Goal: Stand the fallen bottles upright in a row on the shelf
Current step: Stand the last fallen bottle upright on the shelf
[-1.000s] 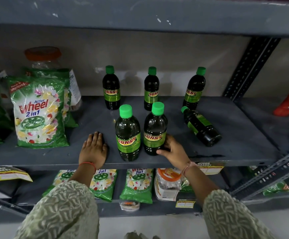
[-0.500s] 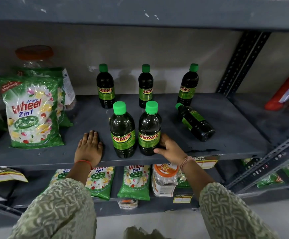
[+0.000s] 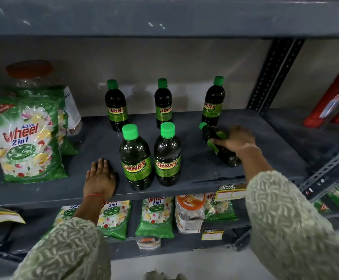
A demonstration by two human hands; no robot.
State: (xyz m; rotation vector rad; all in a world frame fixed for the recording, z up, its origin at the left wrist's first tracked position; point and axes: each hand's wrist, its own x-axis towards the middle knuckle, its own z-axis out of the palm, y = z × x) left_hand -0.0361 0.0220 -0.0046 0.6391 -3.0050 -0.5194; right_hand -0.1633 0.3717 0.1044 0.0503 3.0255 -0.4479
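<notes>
One dark bottle with a green cap lies on its side (image 3: 225, 153) at the right of the grey shelf (image 3: 194, 176), cap pointing back-left. My right hand (image 3: 235, 139) is laid over its middle, fingers wrapped around it. Two upright bottles stand near the front edge: the left one (image 3: 136, 158) and the right one (image 3: 167, 155). At the back stand three more: the back left bottle (image 3: 116, 107), the back middle bottle (image 3: 163, 104) and the back right bottle (image 3: 213, 102). My left hand (image 3: 101, 177) rests flat on the shelf, left of the front pair.
Green detergent bags (image 3: 28, 138) and an orange-lidded jar (image 3: 30, 74) fill the shelf's left end. A perforated metal upright (image 3: 273, 75) borders the right side, with red packs (image 3: 334, 102) beyond it. More bags and a jar sit on the shelf below.
My right hand has let go of the front right upright bottle and moved right and back onto the fallen bottle. My left hand stayed flat on the shelf.
</notes>
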